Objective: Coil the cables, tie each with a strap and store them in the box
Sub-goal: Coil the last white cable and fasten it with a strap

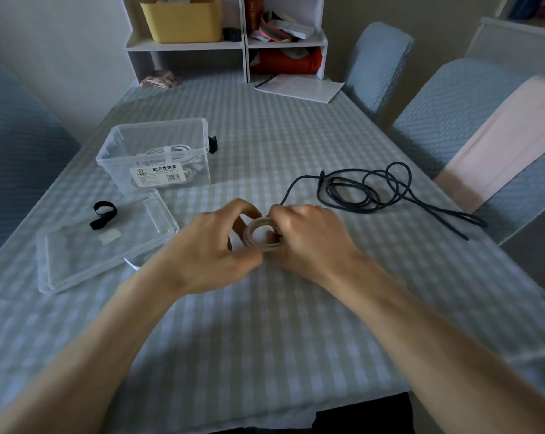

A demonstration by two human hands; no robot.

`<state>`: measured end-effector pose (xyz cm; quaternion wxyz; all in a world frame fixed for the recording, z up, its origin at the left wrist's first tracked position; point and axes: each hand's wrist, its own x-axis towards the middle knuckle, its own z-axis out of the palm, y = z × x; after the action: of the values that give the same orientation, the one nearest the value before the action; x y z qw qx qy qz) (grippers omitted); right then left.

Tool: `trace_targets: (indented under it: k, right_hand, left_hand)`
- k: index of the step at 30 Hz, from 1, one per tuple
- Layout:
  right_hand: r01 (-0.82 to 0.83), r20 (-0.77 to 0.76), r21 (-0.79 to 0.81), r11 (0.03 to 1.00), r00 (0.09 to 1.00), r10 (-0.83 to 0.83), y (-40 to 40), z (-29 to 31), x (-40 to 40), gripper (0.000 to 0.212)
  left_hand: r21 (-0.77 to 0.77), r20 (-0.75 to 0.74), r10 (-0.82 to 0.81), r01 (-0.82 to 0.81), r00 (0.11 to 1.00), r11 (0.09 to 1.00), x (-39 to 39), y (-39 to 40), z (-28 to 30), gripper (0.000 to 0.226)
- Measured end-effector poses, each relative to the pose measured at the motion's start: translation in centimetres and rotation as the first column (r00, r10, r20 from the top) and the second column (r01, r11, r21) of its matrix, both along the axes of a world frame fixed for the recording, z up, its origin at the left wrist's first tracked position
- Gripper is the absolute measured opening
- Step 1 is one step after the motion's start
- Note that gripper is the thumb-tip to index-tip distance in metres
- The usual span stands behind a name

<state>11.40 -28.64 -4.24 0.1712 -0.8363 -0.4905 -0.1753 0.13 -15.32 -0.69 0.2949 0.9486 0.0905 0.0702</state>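
Note:
A small beige cable coil (pixel 258 236) sits between my hands at the table's middle. My left hand (pixel 211 245) pinches its left side and my right hand (pixel 305 239) grips its right side. A dark cable (pixel 371 189) lies loosely tangled to the right. The clear plastic box (pixel 158 151) stands at the left with a white coiled cable tied by a white strap inside. A black strap (pixel 103 214) and a pale strap (pixel 110 237) lie on the box's clear lid (pixel 105 245).
A white shelf unit (pixel 230 42) with a yellow bin stands at the table's far edge, papers (pixel 299 87) beside it. Blue-covered chairs (pixel 452 114) line the right side, another chair at the left. A small black object (pixel 213 145) sits behind the box.

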Motion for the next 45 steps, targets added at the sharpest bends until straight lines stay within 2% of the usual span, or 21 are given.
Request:
trace_targets:
  k: [2, 4, 6, 7, 9, 12, 16, 21, 23, 26, 29, 31, 33, 38, 42, 45]
  right_hand:
    - [0.0, 0.048, -0.017, 1.0, 0.999, 0.001, 0.4, 0.2, -0.5, 0.019]
    - [0.008, 0.067, 0.005, 1.0, 0.998, -0.008, 0.8, 0.1, -1.3, 0.028]
    - [0.013, 0.052, 0.032, 0.999, 0.999, -0.014, 0.9, -0.1, -1.7, 0.036]
    - [0.012, 0.044, 0.027, 1.0, 0.999, -0.013, 0.7, -0.2, -1.7, 0.037]
    - [-0.035, 0.02, -0.004, 0.999, 0.999, 0.035, 0.3, 0.0, -1.7, 0.032]
    - [-0.106, -0.107, 0.01, 0.994, 0.988, 0.107, -0.2, 0.9, -1.7, 0.029]
    - [-0.121, -0.215, -0.027, 0.992, 0.97, 0.113, -0.3, 1.9, -1.8, 0.029]
    - [-0.103, -0.241, -0.073, 0.992, 0.967, 0.083, 0.4, 2.3, -2.8, 0.025]
    - [-0.119, -0.278, -0.054, 0.991, 0.955, 0.099, 0.8, 2.5, -3.2, 0.026]
    - [-0.111, -0.167, -0.096, 0.989, 0.982, 0.094, 1.2, 2.4, -3.5, 0.035]
    - [-0.096, 0.029, -0.124, 0.988, 0.995, 0.1, 1.5, 1.9, -3.9, 0.036]
    - [-0.117, 0.099, -0.126, 0.985, 0.987, 0.13, 1.6, 1.3, -3.9, 0.037]
    - [-0.134, 0.114, -0.103, 0.986, 0.983, 0.145, 1.5, 1.2, -3.6, 0.038]
    - [-0.175, 0.117, -0.114, 0.978, 0.975, 0.188, 2.4, 0.9, -4.9, 0.03]
    - [-0.167, 0.006, -0.106, 0.98, 0.986, 0.169, 3.3, 0.9, -6.2, 0.027]
    - [-0.181, -0.082, -0.102, 0.978, 0.982, 0.173, 3.7, 1.6, -7.0, 0.032]
  left_hand:
    - [0.272, 0.01, 0.023, -0.025, 1.0, 0.962, -0.2, -0.8, 0.1, 0.046]
    - [0.549, 0.041, 0.098, -0.105, 0.994, 0.829, 0.2, -1.7, -0.3, 0.039]
    - [0.685, 0.057, 0.156, -0.152, 0.986, 0.712, 0.7, -2.4, -0.9, 0.027]
    - [0.715, 0.054, 0.162, -0.151, 0.985, 0.683, 0.8, -2.6, -1.2, 0.026]
    - [0.722, 0.063, 0.163, -0.158, 0.985, 0.674, 0.8, -2.4, -1.7, 0.027]
    - [0.728, 0.156, 0.082, -0.171, 0.984, 0.664, 0.5, -1.9, -1.9, 0.038]
    - [0.751, 0.207, 0.045, -0.188, 0.977, 0.632, 0.2, -1.5, -1.6, 0.046]
    - [0.784, 0.238, 0.122, -0.265, 0.964, 0.561, -0.5, -2.2, -2.4, 0.04]
    - [0.757, 0.271, 0.129, -0.294, 0.954, 0.583, -0.6, -1.7, -2.5, 0.039]
    - [0.74, 0.244, 0.139, -0.277, 0.96, 0.614, -1.0, -0.8, -2.3, 0.043]
    - [0.817, 0.143, 0.152, -0.204, 0.978, 0.54, -1.8, -0.8, -1.2, 0.035]
    - [0.847, 0.016, 0.158, -0.097, 0.987, 0.523, -2.2, -0.7, -1.1, 0.022]
    - [0.828, -0.032, 0.102, -0.031, 0.994, 0.559, -2.6, -0.9, -0.6, 0.016]
    - [0.772, -0.057, 0.058, 0.007, 0.997, 0.636, -4.3, 0.7, -0.3, 0.015]
    - [0.798, -0.011, 0.16, -0.088, 0.987, 0.596, -5.2, 0.7, -0.4, 0.021]
    - [0.799, 0.034, 0.253, -0.179, 0.967, 0.574, -6.0, 0.7, -0.7, 0.032]
